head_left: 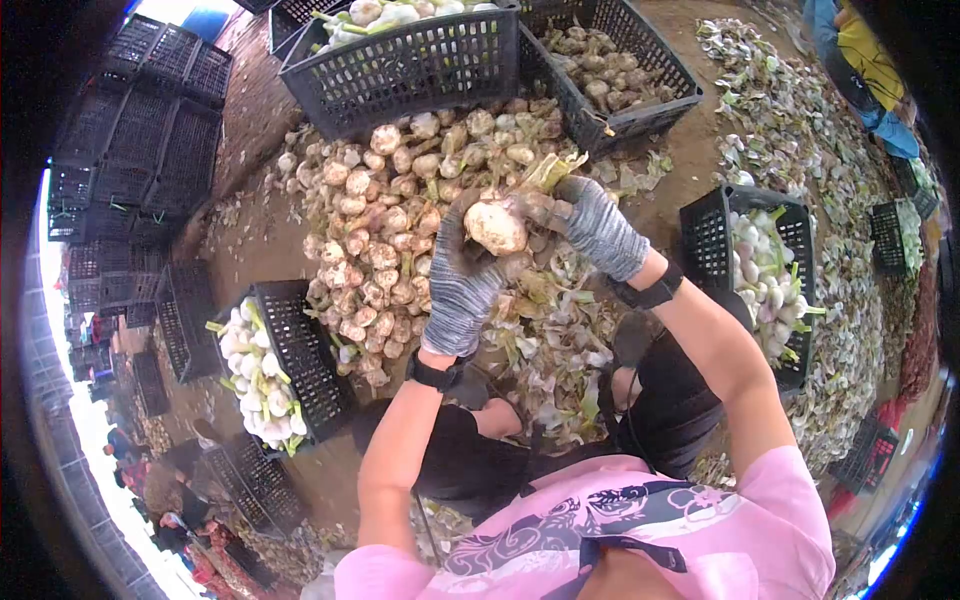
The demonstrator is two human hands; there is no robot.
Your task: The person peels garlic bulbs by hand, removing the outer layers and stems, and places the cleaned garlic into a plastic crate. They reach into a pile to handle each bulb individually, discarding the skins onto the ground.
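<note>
A garlic bulb (496, 229) with soil on its skin is held up in front of me, its pale stem (552, 172) pointing up and right. My left hand (462, 290), in a grey striped glove with dark fingers, is closed round the bulb from the left. From the right, my right hand (603, 232), gloved alike, closes its fingers at the bulb's neck and stem; the fingertips are partly hidden. Below and behind the hands lies a heap of unpeeled garlic bulbs (380, 255). Loose garlic skins (545, 345) cover the ground between my feet.
Black crates of cleaned garlic stand at left (300, 350), right (705, 240) and top (400, 75). Another crate (640, 120) holds brownish bulbs. Stacked crates (140, 130) rise at far left. Skins (840, 320) strew the ground at right, with a person (870, 60) at upper right.
</note>
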